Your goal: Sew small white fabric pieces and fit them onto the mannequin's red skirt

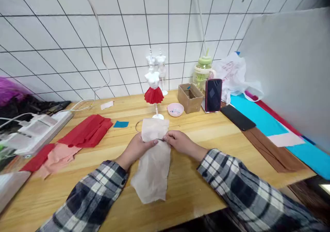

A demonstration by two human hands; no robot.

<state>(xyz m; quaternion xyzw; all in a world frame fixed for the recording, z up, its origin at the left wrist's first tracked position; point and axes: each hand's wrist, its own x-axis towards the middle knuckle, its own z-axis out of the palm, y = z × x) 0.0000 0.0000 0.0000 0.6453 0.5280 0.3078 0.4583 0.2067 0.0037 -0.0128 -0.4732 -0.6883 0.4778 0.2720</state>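
A strip of pale beige fabric (153,175) runs between my hands, its lower end loose over the wooden table. My left hand (136,147) grips its left edge, thumb pressed on top. Opposite it, my right hand (179,140) pinches the fabric's right edge. A short dark line crosses the fabric between my fingertips; whether it is a thin tool or a fold I cannot tell. Part of a thin ring (138,125) shows beside the upper left edge. Just behind stands a small white mannequin (152,78) wearing a red pleated skirt (154,95).
Red fabric (87,132) and a blue scrap (121,124) lie left, near a power strip (38,130). Behind are a pink bowl of beads (175,110), a cardboard box (192,103), a propped phone (213,95) and a green-lidded bottle (202,73). Brown fabric (273,151) lies right.
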